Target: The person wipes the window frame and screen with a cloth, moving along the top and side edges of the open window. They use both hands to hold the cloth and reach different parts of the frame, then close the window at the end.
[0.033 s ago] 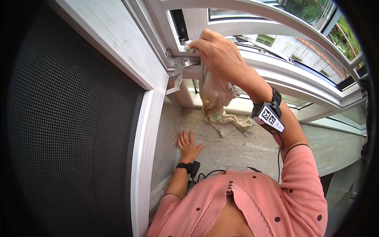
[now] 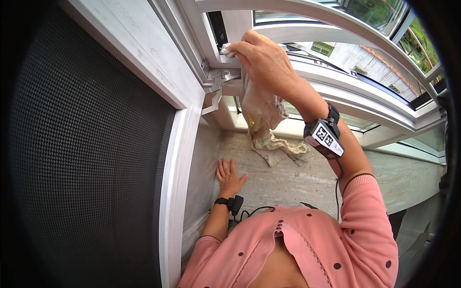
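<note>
My right hand point(image 2: 265, 58) pinches a stained, off-white cleaning cloth point(image 2: 259, 108) high at the window's inner corner. A bunched tip of it sticks out past my fingers against the white window frame point(image 2: 235, 24), close to a dark slot. The rest of the cloth hangs below my wrist, its lower part reaching down over the marbled stone sill. Just below the bunched tip is a metal hinge bracket point(image 2: 222, 79). My left hand point(image 2: 230, 177) rests with fingers spread at the meeting of the side wall and the sill, holding nothing.
A dark mesh screen point(image 2: 96, 158) in a white frame fills the left side. The grey marbled sill point(image 2: 269, 192) lies in front of me. White window rails point(image 2: 374, 113) cross the upper right, and a building and greenery show outside. A black cable point(image 2: 254, 210) runs near my left wrist.
My right hand has shifted slightly up and to the left along the frame, carrying the cloth's bunched tip. My left hand has stayed in place.
</note>
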`<state>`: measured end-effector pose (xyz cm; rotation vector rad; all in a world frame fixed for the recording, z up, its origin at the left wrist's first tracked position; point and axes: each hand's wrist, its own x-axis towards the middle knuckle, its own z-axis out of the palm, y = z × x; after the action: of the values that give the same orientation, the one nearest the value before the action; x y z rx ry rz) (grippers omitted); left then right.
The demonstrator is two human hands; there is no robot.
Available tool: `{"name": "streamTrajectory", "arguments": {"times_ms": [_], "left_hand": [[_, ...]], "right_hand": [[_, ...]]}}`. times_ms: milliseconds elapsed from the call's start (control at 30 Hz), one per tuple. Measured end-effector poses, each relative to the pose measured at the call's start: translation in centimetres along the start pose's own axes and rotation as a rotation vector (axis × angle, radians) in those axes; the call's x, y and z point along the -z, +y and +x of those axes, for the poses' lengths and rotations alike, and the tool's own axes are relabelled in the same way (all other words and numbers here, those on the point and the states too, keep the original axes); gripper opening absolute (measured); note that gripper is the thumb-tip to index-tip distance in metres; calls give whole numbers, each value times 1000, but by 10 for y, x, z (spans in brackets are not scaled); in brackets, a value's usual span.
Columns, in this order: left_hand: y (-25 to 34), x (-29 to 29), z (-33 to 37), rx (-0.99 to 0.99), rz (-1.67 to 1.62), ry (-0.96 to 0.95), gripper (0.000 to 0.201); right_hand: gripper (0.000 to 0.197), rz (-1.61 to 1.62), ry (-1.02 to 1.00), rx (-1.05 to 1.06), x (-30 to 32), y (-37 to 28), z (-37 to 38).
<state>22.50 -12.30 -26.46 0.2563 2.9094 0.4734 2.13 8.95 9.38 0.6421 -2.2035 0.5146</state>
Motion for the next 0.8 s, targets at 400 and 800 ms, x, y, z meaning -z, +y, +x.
{"name": "streamTrajectory", "arguments": {"times_ms": [400,800], "left_hand": [[1,5,3,31,-3,-34,101],[0,11,6,37,56,-112,102]], "right_hand": [[15,-115,-136,133,19,11,-18],[11,-237,-112,91,-24,-9,-1]]}}
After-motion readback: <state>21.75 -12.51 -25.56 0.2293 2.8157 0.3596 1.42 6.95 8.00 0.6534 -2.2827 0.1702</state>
